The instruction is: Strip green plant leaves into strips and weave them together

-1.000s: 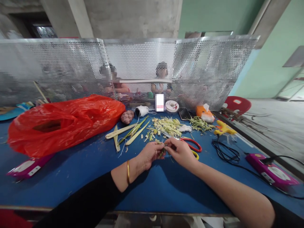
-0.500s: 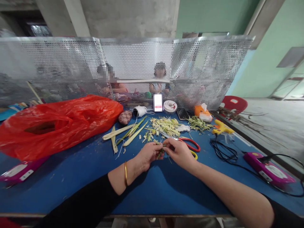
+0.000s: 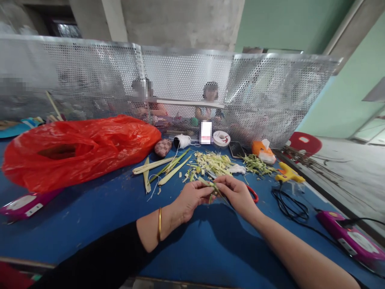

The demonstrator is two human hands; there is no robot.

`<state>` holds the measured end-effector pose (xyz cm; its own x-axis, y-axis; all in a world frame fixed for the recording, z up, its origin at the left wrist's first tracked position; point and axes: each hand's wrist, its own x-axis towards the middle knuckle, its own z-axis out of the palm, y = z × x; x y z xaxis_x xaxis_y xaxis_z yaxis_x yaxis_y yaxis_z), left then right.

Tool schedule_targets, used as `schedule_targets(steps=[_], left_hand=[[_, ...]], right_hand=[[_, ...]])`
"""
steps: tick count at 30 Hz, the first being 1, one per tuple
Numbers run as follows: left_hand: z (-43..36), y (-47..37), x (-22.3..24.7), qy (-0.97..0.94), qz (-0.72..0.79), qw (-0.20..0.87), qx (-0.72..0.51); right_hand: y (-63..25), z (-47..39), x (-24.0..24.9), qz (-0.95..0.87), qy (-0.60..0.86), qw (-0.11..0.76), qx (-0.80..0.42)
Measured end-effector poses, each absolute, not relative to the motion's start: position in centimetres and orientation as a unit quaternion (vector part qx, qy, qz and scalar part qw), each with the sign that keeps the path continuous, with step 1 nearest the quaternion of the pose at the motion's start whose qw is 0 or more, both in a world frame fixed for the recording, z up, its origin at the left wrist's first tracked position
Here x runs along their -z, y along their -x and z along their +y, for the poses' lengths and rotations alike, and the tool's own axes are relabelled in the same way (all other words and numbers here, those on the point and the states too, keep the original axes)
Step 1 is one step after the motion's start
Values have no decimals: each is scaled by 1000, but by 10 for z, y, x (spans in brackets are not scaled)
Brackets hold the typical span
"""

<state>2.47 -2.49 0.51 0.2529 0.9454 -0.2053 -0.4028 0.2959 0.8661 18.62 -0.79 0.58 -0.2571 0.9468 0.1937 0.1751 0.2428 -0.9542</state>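
My left hand (image 3: 191, 198), with a gold bangle at the wrist, is closed on a small bundle of green plant strips (image 3: 214, 188). The fingers of my right hand (image 3: 236, 194) pinch the same bundle from the other side; its exact shape is partly hidden by the fingers. Scissors with a red handle (image 3: 252, 193) lie under and behind my right hand, mostly covered. Just beyond both hands is a pile of pale cut plant pieces (image 3: 212, 162). Longer pale and green leaf strips (image 3: 174, 170) lie to the left, with a white thread over them.
A red plastic bag (image 3: 90, 148) fills the left side. Along the back stand a thread spool (image 3: 182, 141), a lit phone (image 3: 206, 132), a ribbon roll (image 3: 221, 139) and a tissue pack (image 3: 263, 151). At right are a yellow glue gun (image 3: 289, 173) and a purple power strip (image 3: 350, 235). Behind the perforated screen (image 3: 186, 72) sit people.
The view has shifted slightly, so things on the table appear further right. Both hands still hold the bundle, and my right hand now covers more of the scissors.
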Motion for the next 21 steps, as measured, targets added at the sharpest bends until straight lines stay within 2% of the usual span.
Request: schedule_targets(steps=[9,21], left_hand=[[-24,-25,-1,-325,351,730,-488],[-22,-27,4,-334,364,721,-486]], right_hand=[[-184,-10,-5,-631,419,423,-497],[-182,-12,-2,-636,421,419,-493]])
